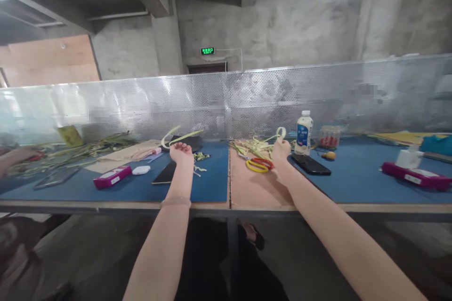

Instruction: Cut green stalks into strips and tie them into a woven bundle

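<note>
The left hand's (181,152) fingers curl in on a pale strip (165,140), its ends springing free; the right hand (281,150) pinches a pale loop (281,132), fingers narrow, apparently to keep it upright. Below lie scissors (257,167), handles towards the person, probably for easy reach, beside loose strips (259,146). Further right, a bottle (304,135) stands behind a phone (313,165).

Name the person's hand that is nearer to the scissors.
Right. The right hand is just to the right of the scissors; the left hand is farther off, to their left, above the blue surface.
</note>
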`<state>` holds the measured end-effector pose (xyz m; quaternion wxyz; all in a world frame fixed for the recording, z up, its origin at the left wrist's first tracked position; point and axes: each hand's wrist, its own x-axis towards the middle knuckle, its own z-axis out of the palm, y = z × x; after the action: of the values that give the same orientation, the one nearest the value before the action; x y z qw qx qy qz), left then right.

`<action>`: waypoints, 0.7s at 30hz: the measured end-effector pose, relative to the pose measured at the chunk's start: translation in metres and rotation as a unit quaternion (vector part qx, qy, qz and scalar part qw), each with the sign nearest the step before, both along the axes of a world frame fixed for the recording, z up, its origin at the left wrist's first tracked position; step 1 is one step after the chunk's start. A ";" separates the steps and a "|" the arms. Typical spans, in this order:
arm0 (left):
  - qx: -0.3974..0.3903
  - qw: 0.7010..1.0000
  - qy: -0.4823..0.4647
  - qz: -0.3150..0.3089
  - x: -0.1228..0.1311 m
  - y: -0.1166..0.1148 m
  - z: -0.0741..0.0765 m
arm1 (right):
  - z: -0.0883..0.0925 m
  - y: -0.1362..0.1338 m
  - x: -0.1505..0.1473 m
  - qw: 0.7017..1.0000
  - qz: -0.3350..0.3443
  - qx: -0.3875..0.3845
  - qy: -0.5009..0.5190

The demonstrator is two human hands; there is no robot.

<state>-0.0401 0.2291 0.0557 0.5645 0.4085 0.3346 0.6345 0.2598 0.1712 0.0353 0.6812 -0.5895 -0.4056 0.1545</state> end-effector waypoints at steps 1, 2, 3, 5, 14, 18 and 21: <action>-0.014 1.000 0.012 -0.003 0.006 -0.001 -0.003 | -0.005 0.003 -0.010 0.999 0.010 -0.025 -0.038; -0.031 0.999 0.028 -0.013 0.014 -0.003 -0.007 | -0.010 0.006 -0.022 0.996 0.030 -0.048 -0.074; -0.050 0.997 0.048 -0.030 0.025 -0.004 -0.012 | -0.015 0.009 -0.033 0.990 0.053 -0.068 -0.111; -0.088 0.988 0.096 -0.080 0.046 -0.006 -0.021 | -0.024 0.013 -0.051 0.974 0.099 -0.101 -0.177; -0.139 0.925 0.282 -0.213 0.068 -0.009 -0.034 | -0.025 0.010 -0.041 0.956 0.113 -0.135 -0.234; -0.112 0.906 0.336 -0.230 0.071 -0.017 -0.033 | -0.024 0.011 -0.036 0.975 0.097 -0.125 -0.153; -0.083 0.897 0.359 -0.243 0.074 -0.026 -0.033 | -0.026 0.014 -0.034 0.984 0.113 -0.118 -0.072</action>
<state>0.0335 0.2035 0.0230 0.5747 0.6288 0.4562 0.2572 0.2261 0.1848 0.0090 0.5541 -0.6259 -0.4965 0.2338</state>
